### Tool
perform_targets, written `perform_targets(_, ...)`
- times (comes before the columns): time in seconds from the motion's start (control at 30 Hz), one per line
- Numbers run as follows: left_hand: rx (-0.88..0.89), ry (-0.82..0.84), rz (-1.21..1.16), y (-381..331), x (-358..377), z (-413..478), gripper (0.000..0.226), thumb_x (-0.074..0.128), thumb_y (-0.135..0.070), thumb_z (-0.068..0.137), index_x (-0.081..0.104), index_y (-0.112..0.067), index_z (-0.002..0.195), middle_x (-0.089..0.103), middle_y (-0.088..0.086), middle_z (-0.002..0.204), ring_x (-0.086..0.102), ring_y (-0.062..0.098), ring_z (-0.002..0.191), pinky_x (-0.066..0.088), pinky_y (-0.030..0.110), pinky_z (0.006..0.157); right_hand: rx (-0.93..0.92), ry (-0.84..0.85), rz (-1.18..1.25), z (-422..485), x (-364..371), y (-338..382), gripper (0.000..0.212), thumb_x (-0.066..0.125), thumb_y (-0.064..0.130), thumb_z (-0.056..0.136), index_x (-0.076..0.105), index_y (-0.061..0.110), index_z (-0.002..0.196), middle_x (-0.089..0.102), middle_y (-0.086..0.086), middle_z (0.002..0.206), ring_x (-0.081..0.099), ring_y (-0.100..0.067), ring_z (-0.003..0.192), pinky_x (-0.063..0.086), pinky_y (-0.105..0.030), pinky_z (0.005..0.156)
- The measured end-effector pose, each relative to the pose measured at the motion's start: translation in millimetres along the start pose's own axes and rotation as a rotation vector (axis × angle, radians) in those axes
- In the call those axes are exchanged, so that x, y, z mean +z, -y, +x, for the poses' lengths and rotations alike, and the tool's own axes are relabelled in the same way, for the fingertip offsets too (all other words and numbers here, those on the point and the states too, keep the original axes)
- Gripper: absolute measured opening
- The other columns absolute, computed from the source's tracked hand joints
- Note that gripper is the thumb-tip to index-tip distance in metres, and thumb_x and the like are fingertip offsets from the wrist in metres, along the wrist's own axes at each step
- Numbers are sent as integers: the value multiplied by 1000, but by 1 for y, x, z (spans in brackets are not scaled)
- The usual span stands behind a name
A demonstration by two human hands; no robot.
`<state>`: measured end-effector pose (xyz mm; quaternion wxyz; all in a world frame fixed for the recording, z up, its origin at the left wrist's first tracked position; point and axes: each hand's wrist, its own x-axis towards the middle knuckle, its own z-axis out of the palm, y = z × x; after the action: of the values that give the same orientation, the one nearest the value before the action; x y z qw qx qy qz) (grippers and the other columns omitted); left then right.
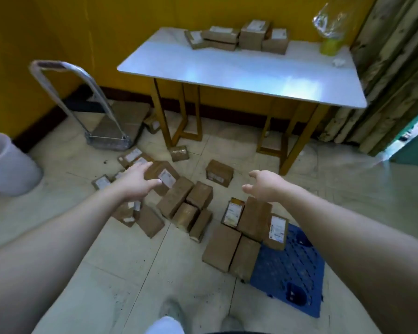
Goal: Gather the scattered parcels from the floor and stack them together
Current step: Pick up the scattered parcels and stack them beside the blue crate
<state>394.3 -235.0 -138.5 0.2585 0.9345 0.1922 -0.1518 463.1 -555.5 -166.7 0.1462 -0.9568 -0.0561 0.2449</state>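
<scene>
Left grip (pixel 138 182) wide, fingers straight, over a labelled parcel (pixel 164 171); cannot tell if touching. Right grip (pixel 265 186) wide, holding nothing. Many brown parcels (pixel 176 201) lie scattered on the floor (pixel 130 249), a few resting on a blue pallet (pixel 290 273). Other boxes (pixel 251 37) sit grouped on the tabletop (pixel 227 71).

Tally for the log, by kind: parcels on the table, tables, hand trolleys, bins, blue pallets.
Parcels on the table: 5 showing
Tables: 1
Hand trolleys: 1
Bins: 1
Blue pallets: 1
Total: 9
</scene>
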Motion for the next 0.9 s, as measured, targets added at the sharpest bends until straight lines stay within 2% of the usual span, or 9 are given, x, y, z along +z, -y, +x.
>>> perform_targets(0.1,-52,-53,-57,23,-25,-16,71,62,-38,89,27,-24,149,22,8,156,29,28,140,30,45,110,-44,-34,-5,-6,-4,23,66,54,49,91,33,20,147,44,-9,146,45,-29,129,42,-39,98)
perform_targets(0.2,-90,-87,-97,49,-47,-25,71,63,-36,88,29,-23,148,24,9,154,34,28,136,32,44,108,-109,-43,-23,-7,-8,59,66,56,50,89,35,20,145,46,-9,143,47,-29,127,44,-39,96)
perform_targets(0.3,-93,-122,-128,76,-72,-27,70,63,-34,88,29,-22,148,23,9,155,30,26,139,33,38,104,-158,-32,-32,-1,-10,106,65,56,48,90,35,22,145,49,-8,140,54,-25,116,47,-31,82)
perform_targets(0.37,-98,-131,-145,99,-91,-26,71,62,-35,89,26,-23,149,18,7,158,24,26,142,31,38,105,-162,-26,-20,4,-6,141,64,57,48,89,36,24,145,52,-6,135,58,-17,94,45,-22,63)
perform_targets(0.4,-95,-131,-153,111,-101,-25,71,62,-35,89,26,-24,149,17,7,158,22,25,142,28,40,108,-166,-21,-15,7,-3,159,64,58,48,89,36,25,144,53,-6,133,57,-15,88,44,-21,58)
perform_targets(0.5,-83,-129,-140,146,-130,-18,69,60,-36,90,26,-25,149,17,7,158,19,25,144,22,44,113,-188,-16,-20,18,12,211,65,59,47,88,35,27,145,51,-5,137,57,-18,102,45,-23,65)
perform_targets(0.67,-57,-109,-105,196,-168,0,69,59,-37,91,26,-24,149,19,7,158,21,24,143,23,42,112,-209,18,-7,32,38,273,64,58,43,91,33,25,147,50,-6,138,56,-18,109,46,-23,70)
perform_targets(0.77,-44,-67,-89,215,-181,18,70,60,-39,90,25,-26,149,19,6,158,21,24,143,24,43,112,-179,16,-17,42,50,295,65,58,43,91,32,23,147,46,-7,142,50,-24,124,47,-32,88)
perform_targets(0.9,-21,-17,-92,222,-187,53,70,60,-40,89,25,-27,149,20,5,158,23,25,143,25,43,112,-121,23,20,67,54,305,65,60,43,89,34,24,145,48,-6,141,52,-23,122,46,-30,84)
